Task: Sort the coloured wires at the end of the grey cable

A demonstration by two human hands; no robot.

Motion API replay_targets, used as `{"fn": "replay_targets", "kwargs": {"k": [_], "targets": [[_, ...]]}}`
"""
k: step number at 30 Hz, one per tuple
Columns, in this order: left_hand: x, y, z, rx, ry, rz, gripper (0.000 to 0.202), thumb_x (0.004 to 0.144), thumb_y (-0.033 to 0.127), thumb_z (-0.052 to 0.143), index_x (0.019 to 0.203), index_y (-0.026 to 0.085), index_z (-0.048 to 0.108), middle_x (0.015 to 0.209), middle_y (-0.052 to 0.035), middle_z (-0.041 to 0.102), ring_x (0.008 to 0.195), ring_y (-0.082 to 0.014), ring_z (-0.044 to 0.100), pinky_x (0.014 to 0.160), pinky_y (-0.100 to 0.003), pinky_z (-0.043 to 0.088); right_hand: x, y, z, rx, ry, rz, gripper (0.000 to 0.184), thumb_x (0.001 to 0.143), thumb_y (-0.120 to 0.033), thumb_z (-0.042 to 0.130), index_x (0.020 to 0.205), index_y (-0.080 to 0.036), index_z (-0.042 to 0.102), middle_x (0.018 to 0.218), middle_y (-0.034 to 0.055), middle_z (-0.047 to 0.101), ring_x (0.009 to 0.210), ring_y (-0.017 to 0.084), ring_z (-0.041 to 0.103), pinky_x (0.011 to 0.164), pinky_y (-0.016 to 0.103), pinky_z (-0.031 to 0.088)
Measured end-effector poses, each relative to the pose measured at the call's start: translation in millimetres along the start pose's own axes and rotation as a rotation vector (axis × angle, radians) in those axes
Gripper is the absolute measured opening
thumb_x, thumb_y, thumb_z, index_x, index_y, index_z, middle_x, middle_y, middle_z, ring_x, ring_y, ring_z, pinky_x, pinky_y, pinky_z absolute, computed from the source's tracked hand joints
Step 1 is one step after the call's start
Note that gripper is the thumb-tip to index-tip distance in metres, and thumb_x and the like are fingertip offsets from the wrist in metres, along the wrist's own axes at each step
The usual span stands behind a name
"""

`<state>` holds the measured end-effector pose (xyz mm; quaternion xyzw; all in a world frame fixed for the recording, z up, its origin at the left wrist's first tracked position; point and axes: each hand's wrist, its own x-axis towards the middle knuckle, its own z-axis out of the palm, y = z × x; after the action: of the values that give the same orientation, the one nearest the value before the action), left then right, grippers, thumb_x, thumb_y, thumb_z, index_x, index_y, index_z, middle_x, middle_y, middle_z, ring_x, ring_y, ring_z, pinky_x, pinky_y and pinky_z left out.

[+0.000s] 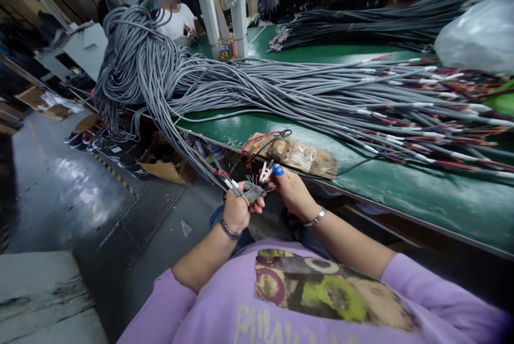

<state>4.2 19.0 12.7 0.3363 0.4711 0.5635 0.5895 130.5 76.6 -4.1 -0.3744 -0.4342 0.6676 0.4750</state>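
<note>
Presently, the left hand [236,210], at the centre of the frame, is closed around the stripped ends of several grey cables [201,159], with fine coloured wires [251,179] fanning out above its fingers. Just to the right, the right hand [296,191] has its thumb and fingertips drawn together beside a pale pink clip [265,173]; blur and small size prevent telling whether it pinches the clip or merely touches it. A blue covering [278,170] is on one digit. Immediately above lies a worn, tape-covered block [307,158] at the edge of the green bench [409,194]. Across the middle of the frame runs a large cable bundle [257,84], coiled at upper left, its white-banded ends at right. A darker bundle [361,28] and a plastic bag [477,33] occupy the upper right. A co-worker [182,23] is at upper left.
</note>
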Motion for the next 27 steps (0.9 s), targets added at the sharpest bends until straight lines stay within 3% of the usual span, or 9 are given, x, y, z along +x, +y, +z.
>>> {"fn": "replay_targets", "kwargs": {"k": [4, 10, 13, 18, 22, 25, 27], "targets": [[1.8, -2.8, 0.4, 0.025, -0.021, -0.003, 0.026, 0.069, 0.036, 0.069, 0.062, 0.014, 0.056, 0.049, 0.0009, 0.06, 0.033, -0.0071, 0.049, 0.033, -0.018, 0.027, 4.7, -1.2, 4.3, 0.245, -0.136, 0.171, 0.051, 0.07, -0.067, 0.058, 0.068, -0.017, 0.061, 0.059, 0.0, 0.051, 0.055, 0.011, 0.044, 0.054, 0.026, 0.038], [4.5, -8.8, -0.1, 0.071, -0.029, -0.026, 0.028, 0.069, 0.037, 0.069, 0.06, 0.014, 0.055, 0.048, 0.0005, 0.06, 0.033, -0.0069, 0.048, 0.033, -0.018, 0.027, 9.2, -1.0, 8.4, 0.347, -0.045, 0.184, 0.047, 0.065, -0.062, 0.068, 0.061, -0.016, 0.057, 0.059, 0.0003, 0.053, 0.054, 0.01, 0.045, 0.05, 0.024, 0.037], [4.1, -9.9, -0.1, 0.089, -0.02, -0.033, 0.029, 0.069, 0.038, 0.069, 0.06, 0.014, 0.055, 0.048, 0.0005, 0.059, 0.032, -0.0069, 0.048, 0.033, -0.018, 0.026, 7.9, -1.0, 8.8, 0.367, -0.073, 0.198, 0.047, 0.067, -0.063, 0.065, 0.064, -0.016, 0.059, 0.059, 0.0003, 0.054, 0.054, 0.01, 0.046, 0.05, 0.023, 0.038], [-2.5, -8.9, -1.3, 0.091, 0.004, -0.008, 0.03, 0.069, 0.039, 0.068, 0.059, 0.015, 0.054, 0.048, 0.0003, 0.059, 0.033, -0.0072, 0.048, 0.034, -0.019, 0.026, 0.6, 0.5, -0.4, 0.345, -0.071, 0.283, 0.049, 0.074, -0.065, 0.056, 0.072, -0.016, 0.062, 0.069, 0.0033, 0.06, 0.056, 0.01, 0.051, 0.053, 0.024, 0.043], [-10.8, -11.7, -3.0, 0.109, 0.047, 0.033, 0.029, 0.071, 0.04, 0.067, 0.062, 0.015, 0.055, 0.05, -0.0001, 0.06, 0.035, -0.0071, 0.049, 0.036, -0.019, 0.028, -15.2, 2.5, -16.1, 0.306, -0.152, 0.319, 0.042, 0.068, -0.058, 0.068, 0.079, -0.017, 0.063, 0.078, 0.0039, 0.063, 0.063, 0.012, 0.055, 0.062, 0.027, 0.047], [-14.0, -16.3, -3.9, 0.127, 0.086, 0.056, 0.028, 0.073, 0.039, 0.066, 0.064, 0.015, 0.056, 0.052, 0.0, 0.061, 0.037, -0.0069, 0.05, 0.037, -0.019, 0.028, -28.8, -0.2, -20.0, 0.161, -0.265, 0.273, 0.041, 0.059, -0.049, 0.078, 0.081, -0.017, 0.064, 0.076, 0.0019, 0.061, 0.063, 0.011, 0.052, 0.061, 0.027, 0.045], [-14.1, -18.9, -4.1, 0.142, 0.084, 0.065, 0.027, 0.074, 0.039, 0.065, 0.065, 0.015, 0.056, 0.052, 0.0003, 0.06, 0.037, -0.0068, 0.05, 0.038, -0.019, 0.028, -34.9, -3.7, -16.9, 0.01, -0.235, 0.185, 0.037, 0.059, -0.045, 0.079, 0.078, -0.017, 0.063, 0.072, 0.0004, 0.059, 0.061, 0.01, 0.049, 0.059, 0.026, 0.041]]}}
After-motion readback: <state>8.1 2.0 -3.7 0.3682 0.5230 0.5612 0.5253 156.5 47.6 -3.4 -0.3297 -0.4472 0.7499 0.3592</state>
